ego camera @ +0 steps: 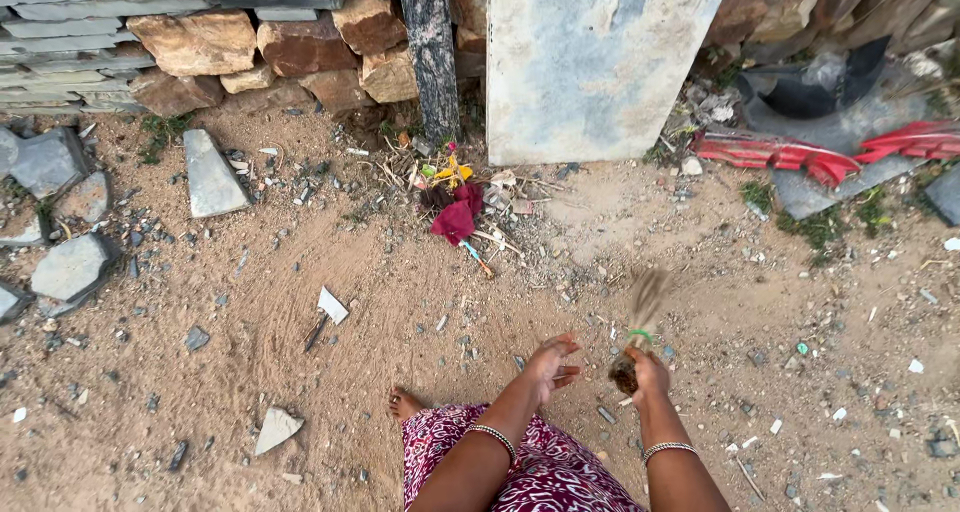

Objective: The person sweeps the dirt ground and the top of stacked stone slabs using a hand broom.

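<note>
Two bare hands work low over sandy ground, and the small hand broom [640, 324] is the thing to steer by. Its bound stub sits in the right hand [648, 374], fingers clenched round it, with the bristles pointing away from the person toward the pale upright stone slab [590, 62] and blurred as if mid-swing. Just to the left of the broom the left hand [553, 362] hangs loose and empty, fingers spread, touching nothing. Farther out from the bristles, near the foot of the slab, lies a little heap of litter [455, 207]: dried stalks, yellow bits and a dark red rag. Left of the broom, well apart, a small trowel-like tool [325, 314] rests on the dirt, with a flat stone shard [276, 428] nearer the person's bare foot [404, 404]. Right of the broom, far off by the rubble, are red broken plastic pieces [800, 157]. Curved marks in the sand to the left of the broom suggest, as a judgement, that sweeping is under way and this patch is partly brushed. The stroke in hand seems to drive loose grit outward; a further stroke would call for a low, steady wrist so the bristles keep contact with the ground and gravel is not flung about.
</note>
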